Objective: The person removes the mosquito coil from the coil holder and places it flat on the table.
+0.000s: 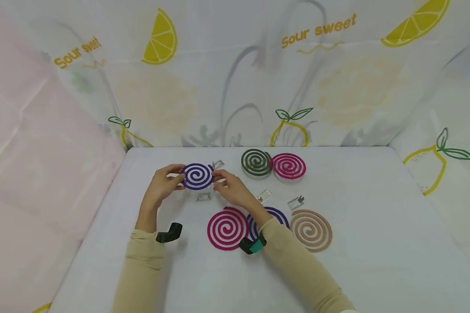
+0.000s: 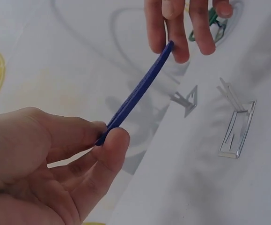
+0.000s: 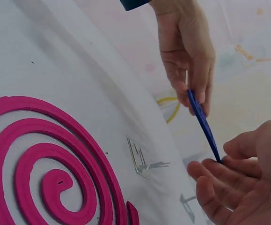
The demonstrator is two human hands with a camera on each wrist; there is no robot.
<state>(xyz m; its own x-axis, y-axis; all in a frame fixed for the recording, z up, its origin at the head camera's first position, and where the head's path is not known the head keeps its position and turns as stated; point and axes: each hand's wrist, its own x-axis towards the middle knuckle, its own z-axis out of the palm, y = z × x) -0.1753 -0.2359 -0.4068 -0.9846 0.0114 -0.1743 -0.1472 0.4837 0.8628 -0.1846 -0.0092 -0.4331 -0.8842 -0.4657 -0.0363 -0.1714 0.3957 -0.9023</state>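
A blue-violet mosquito coil [image 1: 197, 176] is up off the table between both hands, seen edge-on in the left wrist view. My left hand [image 1: 163, 184] pinches its left edge between thumb and fingers. At the opposite edge, the fingers of my right hand [image 1: 233, 188] touch the coil; in the left wrist view the right thumb looks apart from it. Small metal coil stands lie close by: one stand [image 1: 203, 197] in front of the held coil, another stand [image 1: 218, 164] behind it. The nearer stand [image 2: 237, 129] has its prongs raised.
Green [image 1: 256, 162] and pink [image 1: 288, 166] coils lie at the back. In front are a pink coil [image 1: 227, 228], a blue coil [image 1: 276, 217] partly hidden by my right arm, and a tan coil [image 1: 311, 231]. Two more metal stands [image 1: 264, 196] lie between the rows.
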